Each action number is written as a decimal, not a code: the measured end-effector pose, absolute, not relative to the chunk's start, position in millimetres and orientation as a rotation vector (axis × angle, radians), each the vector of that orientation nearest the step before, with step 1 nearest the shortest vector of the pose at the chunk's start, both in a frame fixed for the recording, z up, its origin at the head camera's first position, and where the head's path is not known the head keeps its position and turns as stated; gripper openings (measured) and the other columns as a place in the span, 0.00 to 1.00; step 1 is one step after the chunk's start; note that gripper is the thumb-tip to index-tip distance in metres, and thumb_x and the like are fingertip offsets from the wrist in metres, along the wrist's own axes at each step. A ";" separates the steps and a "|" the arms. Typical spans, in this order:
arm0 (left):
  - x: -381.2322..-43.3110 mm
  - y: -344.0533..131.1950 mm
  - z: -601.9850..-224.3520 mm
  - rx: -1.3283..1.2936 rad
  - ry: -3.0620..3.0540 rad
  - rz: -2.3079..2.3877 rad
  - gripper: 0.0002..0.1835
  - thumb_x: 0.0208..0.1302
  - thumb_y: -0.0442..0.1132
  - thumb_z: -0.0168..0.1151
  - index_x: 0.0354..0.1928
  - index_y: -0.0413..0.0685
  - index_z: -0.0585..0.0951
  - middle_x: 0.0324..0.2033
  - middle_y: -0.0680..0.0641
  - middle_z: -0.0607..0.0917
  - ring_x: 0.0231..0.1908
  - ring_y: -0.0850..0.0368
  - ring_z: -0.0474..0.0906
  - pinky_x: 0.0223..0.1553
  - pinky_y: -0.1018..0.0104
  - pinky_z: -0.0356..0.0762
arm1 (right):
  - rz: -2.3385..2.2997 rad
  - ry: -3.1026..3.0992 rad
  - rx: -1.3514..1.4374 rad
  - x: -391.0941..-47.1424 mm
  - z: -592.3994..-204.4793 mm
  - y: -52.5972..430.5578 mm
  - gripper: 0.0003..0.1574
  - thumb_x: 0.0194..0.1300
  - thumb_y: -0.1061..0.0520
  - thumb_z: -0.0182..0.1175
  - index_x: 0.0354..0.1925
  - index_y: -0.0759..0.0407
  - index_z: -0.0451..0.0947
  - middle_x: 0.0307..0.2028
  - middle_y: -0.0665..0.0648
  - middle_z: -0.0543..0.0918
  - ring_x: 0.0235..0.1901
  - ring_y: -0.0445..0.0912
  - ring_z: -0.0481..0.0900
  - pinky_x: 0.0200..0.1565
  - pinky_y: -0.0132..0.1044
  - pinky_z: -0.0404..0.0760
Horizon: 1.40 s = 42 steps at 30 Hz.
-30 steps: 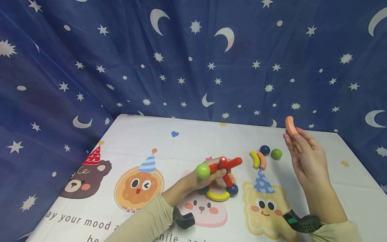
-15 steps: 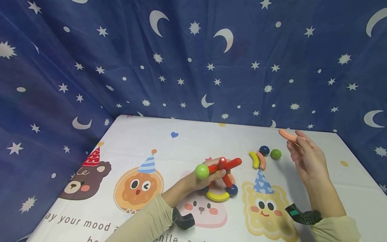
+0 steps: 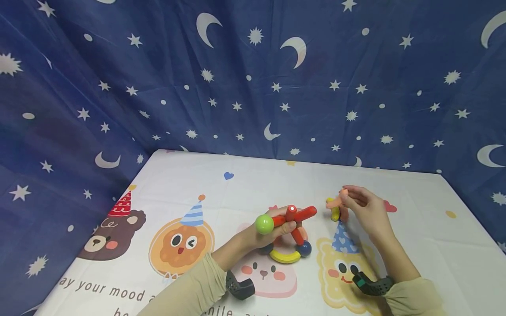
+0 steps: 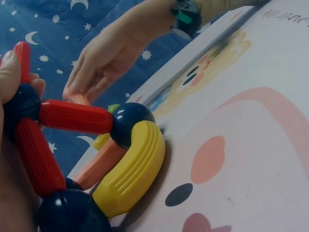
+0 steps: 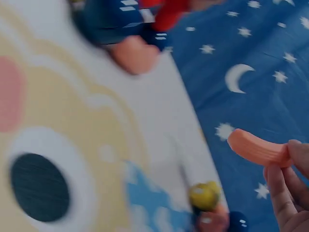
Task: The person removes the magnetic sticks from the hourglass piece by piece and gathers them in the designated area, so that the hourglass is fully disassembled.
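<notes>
My left hand (image 3: 272,235) grips a construction of magnetic building sticks and balls standing on the table. Its red sticks (image 3: 297,235) meet at the hand; a light green ball (image 3: 264,224) caps one end. Lower down, a yellow curved stick (image 4: 133,171) joins dark blue balls (image 4: 131,123), with a peach curved stick (image 4: 100,165) behind. Between thumb and fingers, my right hand (image 3: 368,211) pinches another peach curved stick (image 5: 258,149), held in the air. In the head view it overlaps a loose yellow curved stick (image 3: 335,215) and a loose peach one (image 3: 344,214).
A white tablecloth (image 3: 189,171) printed with cartoon figures covers the table. A blue star-and-moon curtain (image 3: 245,87) hangs along its back and left. Beyond the construction, a loose green ball (image 4: 113,108) peeks out in the left wrist view; the right hand hides it in the head view.
The right hand has swung left and down from the table's far right with its peach curved stick, over the loose pieces. The left hand and the construction have stayed in place.
</notes>
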<state>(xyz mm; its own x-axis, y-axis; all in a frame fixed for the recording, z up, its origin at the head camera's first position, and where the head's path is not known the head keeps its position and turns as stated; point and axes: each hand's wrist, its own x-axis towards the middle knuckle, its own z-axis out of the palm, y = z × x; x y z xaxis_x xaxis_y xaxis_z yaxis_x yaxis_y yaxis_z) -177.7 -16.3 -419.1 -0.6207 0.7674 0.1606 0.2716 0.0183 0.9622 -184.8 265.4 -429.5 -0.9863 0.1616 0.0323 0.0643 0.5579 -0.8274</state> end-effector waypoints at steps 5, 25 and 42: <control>-178.6 -16.7 -420.1 1.119 1.872 1.646 0.22 0.71 0.46 0.50 0.55 0.33 0.72 0.41 0.29 0.83 0.51 0.34 0.73 0.58 0.67 0.67 | 1.116 -2.785 -0.033 -186.4 -443.8 249.5 0.32 0.65 0.39 0.56 0.60 0.54 0.74 0.48 0.59 0.82 0.45 0.52 0.80 0.45 0.41 0.82; -176.1 -16.7 -418.0 1.041 1.955 1.621 0.25 0.70 0.51 0.51 0.55 0.36 0.74 0.42 0.31 0.83 0.50 0.44 0.76 0.55 0.69 0.68 | 0.707 -2.806 0.018 -184.1 -462.7 226.8 0.27 0.62 0.51 0.62 0.57 0.61 0.76 0.42 0.62 0.85 0.38 0.53 0.83 0.41 0.47 0.83; -177.8 -16.6 -421.9 1.088 1.891 1.645 0.24 0.70 0.49 0.50 0.55 0.34 0.73 0.43 0.30 0.83 0.52 0.35 0.73 0.58 0.67 0.66 | 0.485 -3.059 0.397 -177.2 -432.2 234.4 0.30 0.44 0.59 0.75 0.49 0.64 0.81 0.47 0.66 0.79 0.44 0.59 0.79 0.44 0.52 0.81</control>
